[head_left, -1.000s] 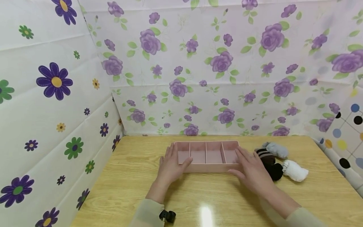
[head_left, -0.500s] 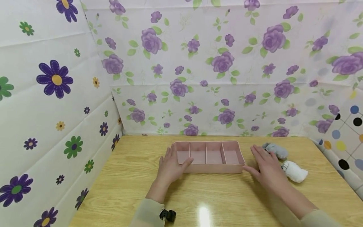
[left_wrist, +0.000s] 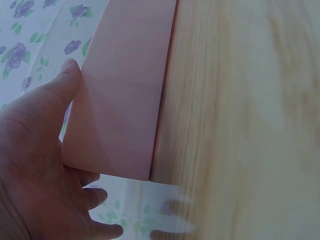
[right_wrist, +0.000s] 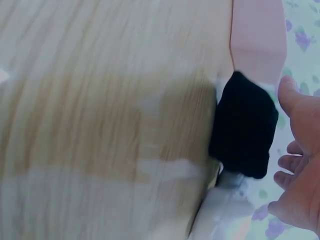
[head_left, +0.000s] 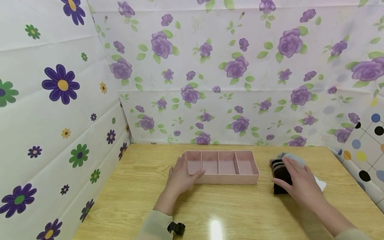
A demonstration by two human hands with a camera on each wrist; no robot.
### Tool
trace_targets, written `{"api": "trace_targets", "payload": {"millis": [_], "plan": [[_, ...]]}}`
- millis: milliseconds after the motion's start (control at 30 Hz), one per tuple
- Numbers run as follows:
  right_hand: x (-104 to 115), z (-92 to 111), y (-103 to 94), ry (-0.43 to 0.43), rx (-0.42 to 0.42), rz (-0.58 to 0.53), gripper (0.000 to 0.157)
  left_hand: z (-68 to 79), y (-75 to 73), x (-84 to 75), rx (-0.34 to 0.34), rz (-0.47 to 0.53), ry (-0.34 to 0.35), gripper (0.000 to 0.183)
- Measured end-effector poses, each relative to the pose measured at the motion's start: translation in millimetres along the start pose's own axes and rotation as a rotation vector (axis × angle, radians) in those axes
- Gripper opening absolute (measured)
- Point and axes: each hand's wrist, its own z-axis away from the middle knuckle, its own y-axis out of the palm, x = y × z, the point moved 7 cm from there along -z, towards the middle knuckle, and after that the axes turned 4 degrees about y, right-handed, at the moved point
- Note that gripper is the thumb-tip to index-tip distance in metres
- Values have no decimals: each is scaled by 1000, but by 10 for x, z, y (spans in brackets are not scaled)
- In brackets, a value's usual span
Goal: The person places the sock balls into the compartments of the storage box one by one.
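Observation:
A pink box (head_left: 226,179) with several open compartments lies lengthwise on the table. My left hand (head_left: 180,178) rests at its left end, thumb over the front rim and fingers loosely spread along the side. In the left wrist view the thumb (left_wrist: 70,75) touches the rim. My right hand (head_left: 304,190) hovers over several rolled socks right of the box, fingers extended and apart. Beneath or beside it are a black sock (head_left: 279,190), a striped dark sock (head_left: 277,164), a grey sock (head_left: 294,157) and a partly hidden white sock (head_left: 321,184). The black sock (right_wrist: 244,127) is near the thumb.
The wooden table (head_left: 228,213) meets a flower-printed cloth wall (head_left: 222,113) behind the box. Another flowered cloth (head_left: 60,160) borders the left side, and a dotted cloth (head_left: 364,140) the right. A black wrist device (head_left: 177,228) sits by the left sleeve.
My right hand has left the box's right end and moved right, over the socks. The left hand and box have stayed in place.

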Motion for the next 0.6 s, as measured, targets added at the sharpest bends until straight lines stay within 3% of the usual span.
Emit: {"api": "trace_targets", "payload": {"millis": [333, 600], "plan": [[-274, 81, 56, 93, 142, -28, 105, -3, 6, -4, -12, -2, 5, 115], [-302, 161, 87, 53, 183, -45, 105, -2, 8, 7, -12, -7, 7, 117]]}}
